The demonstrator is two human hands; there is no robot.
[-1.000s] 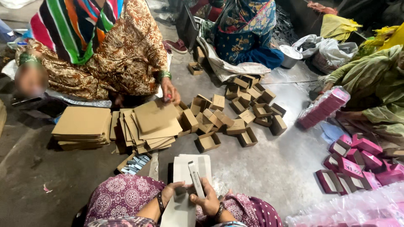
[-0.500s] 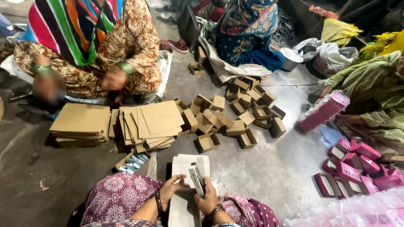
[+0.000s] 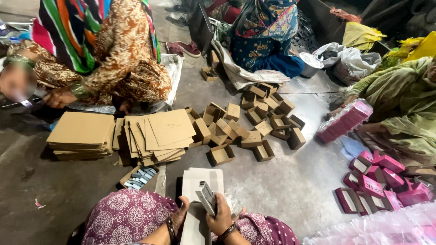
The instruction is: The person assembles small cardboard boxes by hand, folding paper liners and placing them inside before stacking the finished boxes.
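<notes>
Stapler [image 3: 207, 198] gripped in right hand [image 3: 221, 220], nose over white card sheet [image 3: 203, 181]; left hand [image 3: 180, 217] clasps sheet's edge, steadying it. Folded brown boxes [image 3: 254, 124] lie beyond.

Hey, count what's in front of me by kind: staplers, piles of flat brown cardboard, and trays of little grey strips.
Stapler, held in the right hand: 1
Piles of flat brown cardboard: 2
Tray of grey strips: 1
Total: 4
</notes>
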